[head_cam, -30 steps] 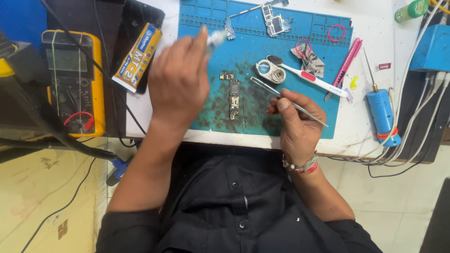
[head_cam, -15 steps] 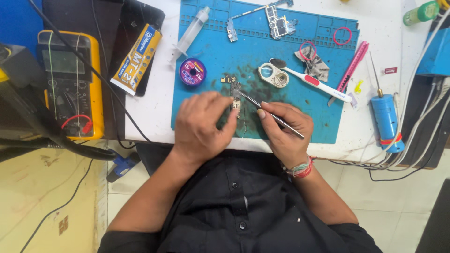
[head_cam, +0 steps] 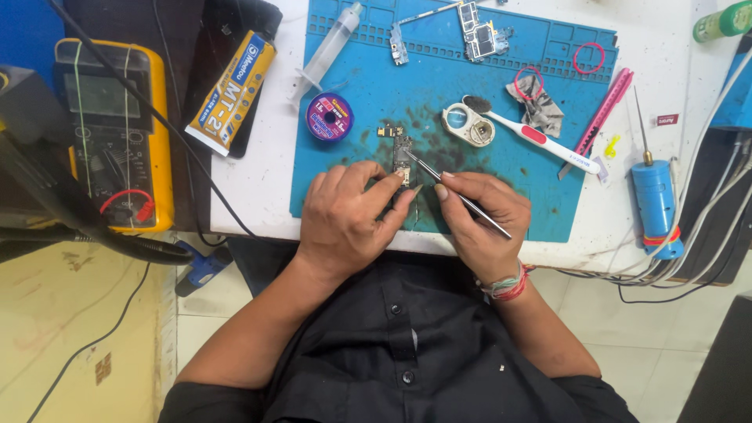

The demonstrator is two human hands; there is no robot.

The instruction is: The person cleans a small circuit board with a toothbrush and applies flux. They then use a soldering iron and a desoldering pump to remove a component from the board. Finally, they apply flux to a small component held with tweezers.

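A small dark circuit board (head_cam: 402, 150) lies on the blue work mat (head_cam: 376, 94). My left hand (head_cam: 350, 215) rests at the mat's near edge, its fingertips pinching the board's lower end. In my right hand (head_cam: 483, 222) is a pair of thin metal tweezers (head_cam: 457, 195), gripped like a pen. Their tip touches the board just above my left fingers. Both wrists lie over the table's front edge.
On the mat: a purple spool (head_cam: 329, 117), a round white case (head_cam: 468, 125), a white-and-red brush (head_cam: 540, 139), more board pieces (head_cam: 479, 19). A syringe (head_cam: 327, 53) and a yellow tube (head_cam: 232, 92) lie left. A yellow multimeter (head_cam: 110, 133) sits far left, a blue tool (head_cam: 654, 200) right.
My left hand came down from the syringe at the mat's top, left it lying there, and settled on the board. The purple spool is now uncovered. My right hand kept the tweezers at the board.
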